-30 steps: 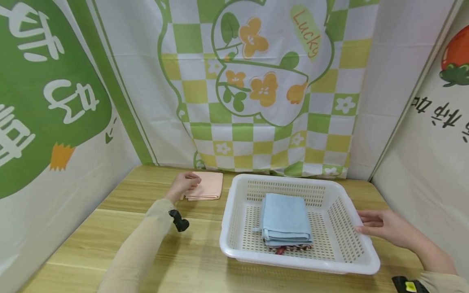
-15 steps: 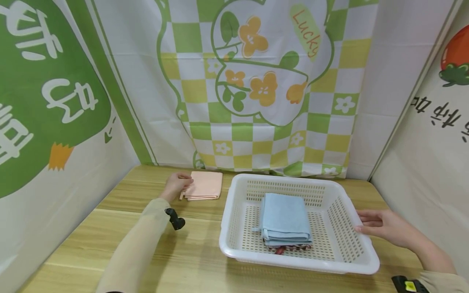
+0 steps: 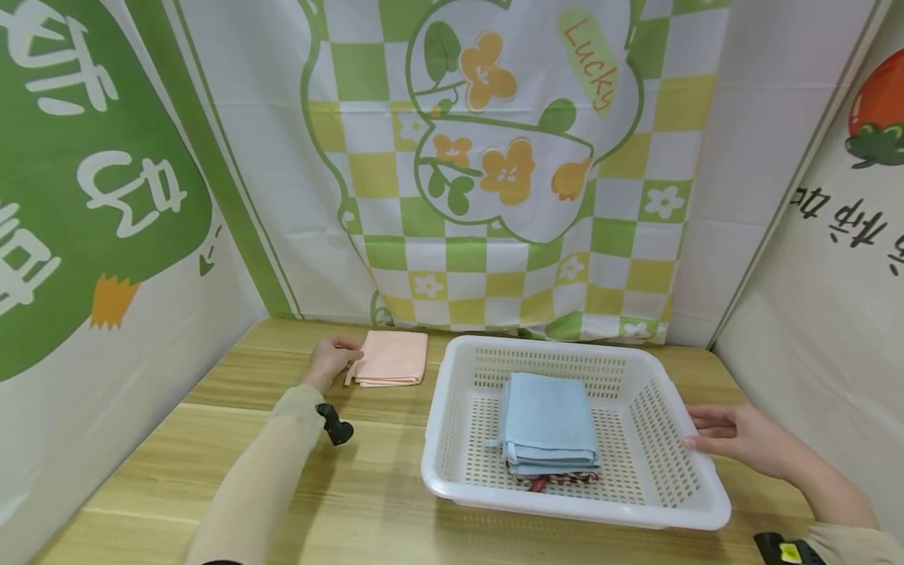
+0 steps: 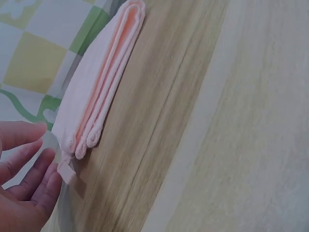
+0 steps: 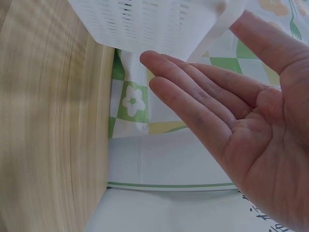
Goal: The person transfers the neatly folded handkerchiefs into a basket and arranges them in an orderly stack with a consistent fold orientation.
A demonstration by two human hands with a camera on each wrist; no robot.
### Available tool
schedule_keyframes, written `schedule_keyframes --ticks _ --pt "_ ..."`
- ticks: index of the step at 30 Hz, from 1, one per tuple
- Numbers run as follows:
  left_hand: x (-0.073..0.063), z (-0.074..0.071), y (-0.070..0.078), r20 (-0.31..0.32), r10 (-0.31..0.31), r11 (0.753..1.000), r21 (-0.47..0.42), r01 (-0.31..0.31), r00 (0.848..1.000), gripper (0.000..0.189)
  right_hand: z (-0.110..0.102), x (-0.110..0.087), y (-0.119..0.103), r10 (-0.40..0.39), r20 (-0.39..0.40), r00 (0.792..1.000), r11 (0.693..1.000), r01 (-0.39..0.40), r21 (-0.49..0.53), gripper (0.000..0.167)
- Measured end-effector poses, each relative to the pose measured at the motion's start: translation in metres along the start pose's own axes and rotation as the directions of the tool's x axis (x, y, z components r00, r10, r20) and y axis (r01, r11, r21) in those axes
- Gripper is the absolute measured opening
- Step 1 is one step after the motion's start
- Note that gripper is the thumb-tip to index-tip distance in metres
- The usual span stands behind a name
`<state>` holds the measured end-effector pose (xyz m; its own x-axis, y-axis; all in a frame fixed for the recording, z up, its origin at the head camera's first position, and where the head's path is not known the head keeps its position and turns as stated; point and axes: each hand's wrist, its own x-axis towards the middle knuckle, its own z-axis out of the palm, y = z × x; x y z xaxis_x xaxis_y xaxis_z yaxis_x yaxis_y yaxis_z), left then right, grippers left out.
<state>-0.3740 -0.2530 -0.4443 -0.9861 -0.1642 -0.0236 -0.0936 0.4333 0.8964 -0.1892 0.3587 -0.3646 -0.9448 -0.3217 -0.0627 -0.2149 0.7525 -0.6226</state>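
A folded pink towel (image 3: pixel 392 358) lies at the back left of the table, with a small hanging loop (image 4: pixel 66 173) at its near left corner. My left hand (image 3: pixel 333 359) is beside the towel's left edge. In the left wrist view its fingers (image 4: pixel 41 176) are loosely bent and hold nothing; whether a fingertip touches the towel I cannot tell. A white plastic basket (image 3: pixel 575 511) stands right of the towel. At its right side, my right hand (image 3: pixel 749 438) has its thumb on the rim and its fingers stretched along the outer wall.
Inside the basket lies a folded light blue towel (image 3: pixel 551 412) on top of a dark red patterned cloth (image 3: pixel 565 479). The wooden table (image 3: pixel 381 502) ends against a green checked curtain (image 3: pixel 469 259) at the back and printed walls at both sides.
My left hand has drawn left off the pink towel to its left edge, uncovering more of it. My right hand and the basket keep their places.
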Motion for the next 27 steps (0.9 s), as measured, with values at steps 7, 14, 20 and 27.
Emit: schedule_keyframes --ticks 7,14,20,27 --pt "0.001 0.003 0.0 -0.025 0.005 0.999 0.036 -0.004 1.0 0.035 0.0 0.0 0.001 0.003 0.001 1.0 1.0 -0.003 0.012 0.061" --pt "0.001 0.009 0.003 -0.029 -0.009 0.998 0.055 0.011 1.0 0.04 0.0 0.0 0.0 0.018 -0.002 1.0 1.0 -0.018 0.011 0.062" --pt "0.002 0.01 0.003 -0.012 -0.031 0.998 0.058 0.031 0.999 0.043 0.001 0.0 0.001 0.017 0.0 1.0 1.0 -0.017 0.024 0.062" --pt "0.003 0.01 0.003 -0.006 -0.043 0.998 0.054 0.043 0.999 0.046 0.0 -0.001 0.001 -0.005 -0.002 1.0 1.0 0.006 0.019 0.061"
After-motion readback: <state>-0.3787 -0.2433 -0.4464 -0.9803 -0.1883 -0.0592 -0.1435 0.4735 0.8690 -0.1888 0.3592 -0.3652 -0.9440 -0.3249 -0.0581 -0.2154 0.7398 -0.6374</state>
